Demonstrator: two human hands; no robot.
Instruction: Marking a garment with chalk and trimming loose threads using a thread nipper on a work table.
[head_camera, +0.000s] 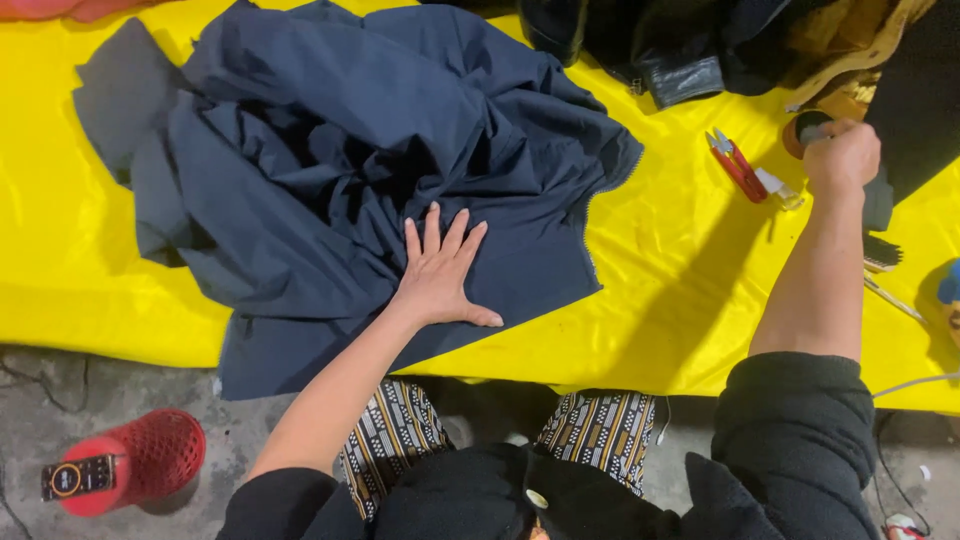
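A crumpled dark navy garment (330, 160) lies on a table covered in yellow cloth (680, 300). My left hand (440, 268) rests flat on the garment's lower part, fingers spread. My right hand (843, 155) reaches to the far right of the table and is closed around a small grey object next to a dark round spool (800, 127); what it grips is mostly hidden. A zipper edge (590, 215) runs along the garment's right side.
Red thread snips (735, 165) lie left of my right hand. Dark leather items (670, 50) sit at the table's back. A brush-like tool (880, 252) lies at the right edge. A red mesh stool with a phone on it (125, 465) stands on the floor.
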